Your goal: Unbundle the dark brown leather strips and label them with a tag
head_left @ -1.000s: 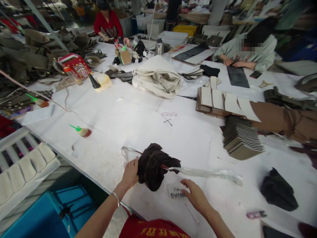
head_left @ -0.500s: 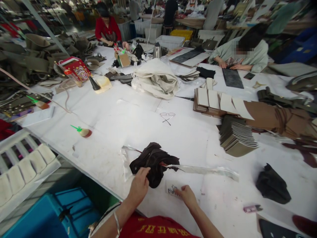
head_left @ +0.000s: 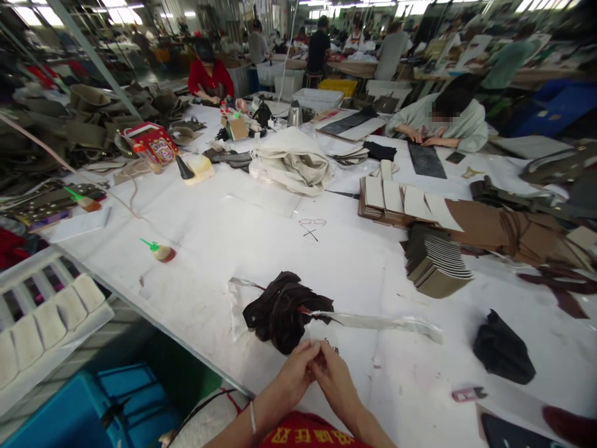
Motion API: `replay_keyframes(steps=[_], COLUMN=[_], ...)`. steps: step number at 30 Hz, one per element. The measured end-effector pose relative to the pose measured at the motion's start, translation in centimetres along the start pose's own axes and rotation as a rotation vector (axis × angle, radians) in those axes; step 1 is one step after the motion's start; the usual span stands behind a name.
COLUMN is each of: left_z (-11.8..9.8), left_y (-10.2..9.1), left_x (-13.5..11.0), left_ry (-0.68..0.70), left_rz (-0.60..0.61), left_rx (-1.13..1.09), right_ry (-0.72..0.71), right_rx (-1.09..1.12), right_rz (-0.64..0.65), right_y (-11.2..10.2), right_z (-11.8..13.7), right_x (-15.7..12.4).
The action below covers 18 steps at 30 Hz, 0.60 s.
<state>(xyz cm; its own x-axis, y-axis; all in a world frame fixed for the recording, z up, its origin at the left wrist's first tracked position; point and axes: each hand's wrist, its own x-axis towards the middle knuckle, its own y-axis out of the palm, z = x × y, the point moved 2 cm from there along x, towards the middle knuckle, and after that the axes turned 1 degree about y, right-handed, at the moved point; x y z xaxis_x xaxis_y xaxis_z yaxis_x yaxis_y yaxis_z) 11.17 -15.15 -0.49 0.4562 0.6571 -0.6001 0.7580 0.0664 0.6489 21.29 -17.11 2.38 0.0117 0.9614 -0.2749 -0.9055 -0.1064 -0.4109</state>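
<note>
My left hand (head_left: 296, 368) and my right hand (head_left: 336, 376) meet at the near edge of the table, fingers bent and fingertips together. Between them they pinch a whitish slip (head_left: 319, 331) with dark handwriting; the fingers cover much of it. Just beyond the slip lies a crumpled bundle of dark brown cloth-like pieces (head_left: 282, 311), which neither hand grips now. A pale, shiny strip (head_left: 387, 322) runs from the bundle to the right, and clear plastic shows at the bundle's left side.
Eyeglasses (head_left: 311, 223) lie mid-table. Left of them is a green-tipped glue bottle (head_left: 161, 251). Stacked folded panels (head_left: 436, 264), a black cloth piece (head_left: 504, 348) and pink snips (head_left: 469, 394) lie right. A blue crate (head_left: 69, 410) stands below left. Two people work across the table.
My left hand has let go of the dark bundle and moved right and nearer to me. My right hand has moved left with the slip to meet it. The camera view has tilted up.
</note>
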Motion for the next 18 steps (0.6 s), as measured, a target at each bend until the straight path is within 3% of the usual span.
replay_keyframes(steps=[4, 9, 11, 13, 15, 18], left_z=[0.0, 0.3, 0.6, 0.9, 1.3, 1.8], left_y=[-0.2, -0.3, -0.3, -0.3, -0.2, -0.1], left_x=[0.2, 1.0, 1.5, 2.2, 2.9, 4.2], left_ry=[-0.088, -0.078, -0.095, -0.095, -0.085, -0.062], left_rz=[-0.031, -0.023, -0.024, -0.018, -0.03, -0.082], left_rx=[0.029, 0.09, 0.12, 0.177, 0.238, 0.322], right_ry=[0.03, 0.162, 0.27, 0.319, 0.316, 0.312], right_rx=[0.139, 0.047, 0.154, 0.265, 0.26, 0.175], right_rz=[-0.062, -0.363, -0.312, -0.16, -0.063, -0.05], right_y=[-1.0, -3.4, -3.7, -3.6, -3.6, -4.2], right_z=[-0.9, -4.5, -6.2, -7.4, -8.2, -8.9], right_x=[-0.8, -0.9, -0.6, -0.1, 0.2, 0.6])
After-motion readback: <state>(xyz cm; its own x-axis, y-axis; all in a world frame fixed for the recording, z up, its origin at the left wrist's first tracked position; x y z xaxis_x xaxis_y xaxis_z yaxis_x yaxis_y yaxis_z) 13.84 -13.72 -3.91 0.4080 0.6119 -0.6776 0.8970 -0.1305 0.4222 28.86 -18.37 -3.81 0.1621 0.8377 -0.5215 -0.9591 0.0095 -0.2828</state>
